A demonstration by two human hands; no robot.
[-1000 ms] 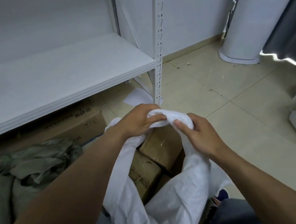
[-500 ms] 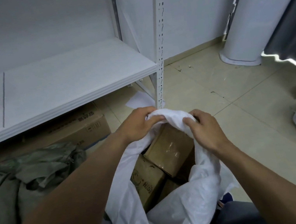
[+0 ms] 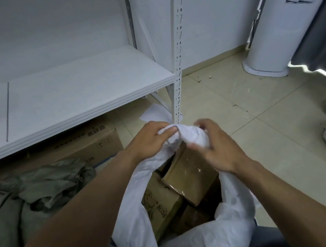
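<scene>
Looking down at a white sack (image 3: 198,245) standing open on the floor (image 3: 265,128), right off the front corner of the shelf (image 3: 80,89) and just short of the foot of its punched upright (image 3: 177,57). Got the left hand (image 3: 152,140) clamped on the far rim of the sack, with fingers curled over a bunched fold. Got the right hand (image 3: 215,147) just beside it on the same bunched-up bit, wrapped round the twisted cloth from the right with the thumb underneath. Bit motion-blurred though, so can't make out how tight. Basically the sack mouth gathered up between both hands, with the rest of the cloth hanging down under the wrists and sagging wide open below. Inside, right under the hands: a taped cardboard box (image 3: 189,174) tilted up on a corner, touching a printed box (image 3: 162,204) on its left. Under the shelf, a bigger carton (image 3: 88,141) sitting on the floor, and in front of that a crumpled grey-green bag (image 3: 40,189) by the left forearm. Also a sheet of paper (image 3: 154,113) flat on the floor at the foot of the upright, just beyond the left hand. Way over on the right, a white round column (image 3: 269,42) standing on the floor, well apart from the sack.
</scene>
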